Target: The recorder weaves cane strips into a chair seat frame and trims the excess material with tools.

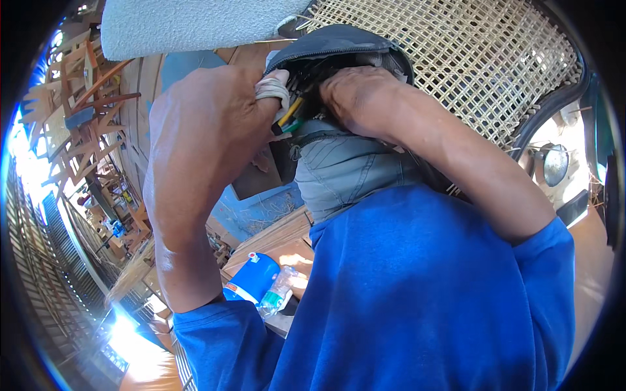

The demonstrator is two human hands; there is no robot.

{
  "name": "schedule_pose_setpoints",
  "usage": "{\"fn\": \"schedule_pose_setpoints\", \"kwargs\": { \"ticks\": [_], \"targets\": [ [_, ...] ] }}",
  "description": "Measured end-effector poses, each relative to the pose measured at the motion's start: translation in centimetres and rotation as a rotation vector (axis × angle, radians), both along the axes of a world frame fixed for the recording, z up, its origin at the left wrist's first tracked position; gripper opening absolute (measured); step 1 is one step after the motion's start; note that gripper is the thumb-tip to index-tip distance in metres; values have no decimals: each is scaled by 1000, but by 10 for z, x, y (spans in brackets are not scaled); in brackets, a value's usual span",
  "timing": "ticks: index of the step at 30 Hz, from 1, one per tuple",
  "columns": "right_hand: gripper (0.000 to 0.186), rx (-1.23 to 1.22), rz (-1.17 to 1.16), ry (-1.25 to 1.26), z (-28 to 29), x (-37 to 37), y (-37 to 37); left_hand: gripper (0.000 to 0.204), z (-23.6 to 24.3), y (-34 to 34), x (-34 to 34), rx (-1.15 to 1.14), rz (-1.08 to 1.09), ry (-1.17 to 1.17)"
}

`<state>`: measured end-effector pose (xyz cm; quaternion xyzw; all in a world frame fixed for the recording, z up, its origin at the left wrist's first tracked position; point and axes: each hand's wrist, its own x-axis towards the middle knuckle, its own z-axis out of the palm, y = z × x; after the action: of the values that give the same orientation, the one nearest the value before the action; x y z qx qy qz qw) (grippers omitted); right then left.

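A dark zippered bag (339,40) gapes on my lap, against my grey trousers (352,163). My left hand (212,111) grips the bag's left edge; a pale strip is wrapped round its thumb, and its other fingers are mostly out of sight. Reaching into the bag's mouth from the right is my right hand (358,94), with its fingers hidden inside. Between the hands, a slim yellow-and-black tool (290,112) and a green piece (292,126) show among dark contents I cannot make out.
Woven cane webbing (456,58) in a dark curved frame lies at the upper right. A pale textured pad (202,26) is at the top. Below left are a blue jug (254,277) and a clear plastic bottle (277,293). Wooden chair parts (85,85) pile up at far left.
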<state>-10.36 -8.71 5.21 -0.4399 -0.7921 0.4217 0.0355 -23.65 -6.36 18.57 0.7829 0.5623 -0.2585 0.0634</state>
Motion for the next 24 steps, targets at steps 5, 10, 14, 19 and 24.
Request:
{"fn": "schedule_pose_setpoints", "kwargs": {
  "ticks": [5,10,14,19,24],
  "targets": [
    [23,20,102,-4,9,11,-12,36,7,-13,-2,-36,124,4],
    [22,46,60,65,14,17,-15,39,7,-22,-10,121,-19,60],
    [23,-58,-37,79,8,16,-16,44,8,-22,-13,182,-83,144],
    [25,-51,-156,193,1,7,-10,43,7,-18,-6,173,-85,123],
    [25,26,-30,29,3,-18,8,42,4,-16,-5,191,-151,98]
  ]
}}
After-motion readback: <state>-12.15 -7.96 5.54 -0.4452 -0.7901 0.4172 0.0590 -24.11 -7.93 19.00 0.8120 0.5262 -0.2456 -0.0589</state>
